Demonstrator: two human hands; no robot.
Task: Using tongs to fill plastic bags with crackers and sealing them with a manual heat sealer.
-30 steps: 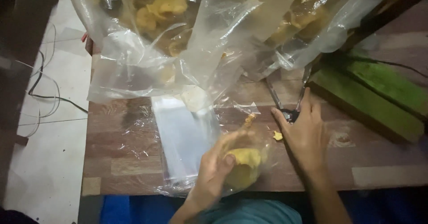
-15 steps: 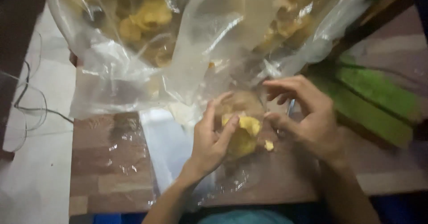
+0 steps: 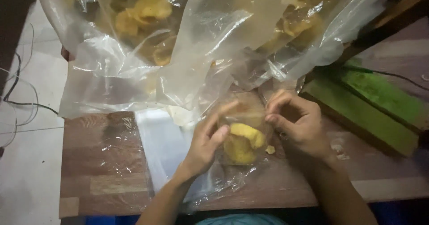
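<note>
Head view only, so we're looking straight down at a wooden tabletop (image 3: pixel 107 189) with a visible grain. Our left hand (image 3: pixel 206 143) is gripping a small clear plastic bag (image 3: pixel 243 137), crinkly and glossy, with curled yellow crackers (image 3: pixel 243 142) inside it. Our right hand (image 3: pixel 298 127) is pinching the bag's top edge with bent fingers. The bag is sitting between both hands, near the table's front edge. Behind it, a big filmy plastic sack (image 3: pixel 178 50) is slumping over, holding more wavy yellow crackers. A flat stack of clear bags (image 3: pixel 163 149) is lying at left, and green painted wooden blocks (image 3: pixel 371 104) are lying at right.
</note>
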